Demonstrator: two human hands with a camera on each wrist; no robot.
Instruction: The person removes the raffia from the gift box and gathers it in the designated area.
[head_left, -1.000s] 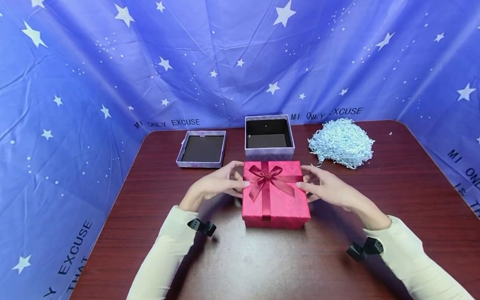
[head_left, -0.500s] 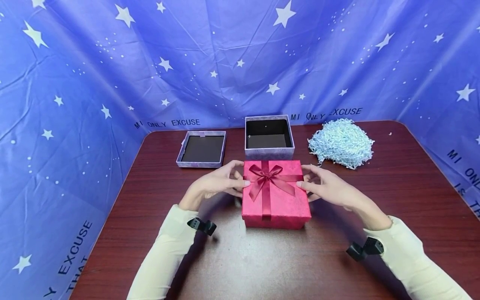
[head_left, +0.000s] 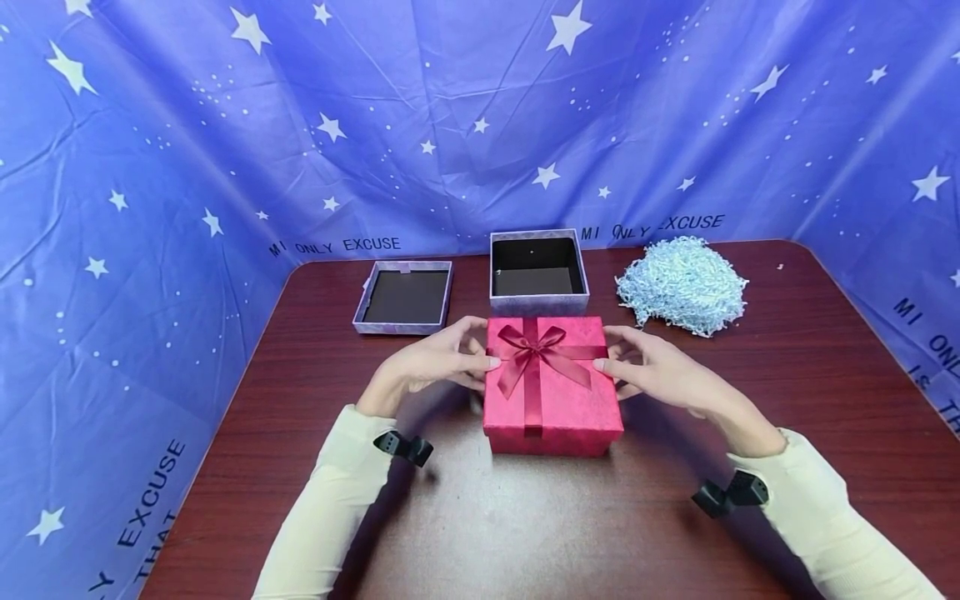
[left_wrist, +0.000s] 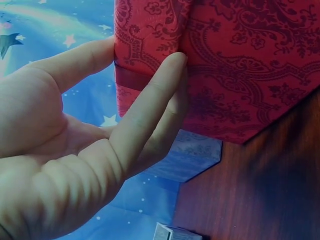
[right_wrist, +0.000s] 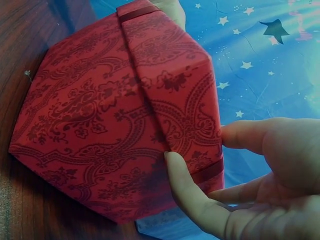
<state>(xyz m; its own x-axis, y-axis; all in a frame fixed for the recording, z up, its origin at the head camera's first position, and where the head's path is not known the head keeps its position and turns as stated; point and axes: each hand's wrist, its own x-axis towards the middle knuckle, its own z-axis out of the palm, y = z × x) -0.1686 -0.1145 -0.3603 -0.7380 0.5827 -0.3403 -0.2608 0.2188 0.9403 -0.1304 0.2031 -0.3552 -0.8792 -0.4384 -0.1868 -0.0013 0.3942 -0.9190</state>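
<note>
A red patterned gift box [head_left: 551,443] stands on the table, topped by a red lid [head_left: 566,408] with a dark red ribbon bow [head_left: 536,353]. My left hand [head_left: 435,360] holds the lid at its left side, thumb at the top edge and fingers down the wall. Opposite it, my right hand [head_left: 663,372] holds the right side in the same way. Both wrist views show a fingertip right at the seam between lid and box: one finger [left_wrist: 167,80] on the left, another finger [right_wrist: 181,172] on the right. The box's inside is hidden.
Behind the red box stands an open purple box [head_left: 538,304] with a black inside. Its shallow lid [head_left: 403,327] lies upturned to the left. A heap of pale blue shredded paper [head_left: 686,287] sits at the back right. A starry blue cloth [head_left: 450,100] surrounds the table [head_left: 300,400].
Both hands have risen very slightly with the lid, and a little more of the box's front wall shows beneath it. The purple box, its lid and the shredded paper have stayed put.
</note>
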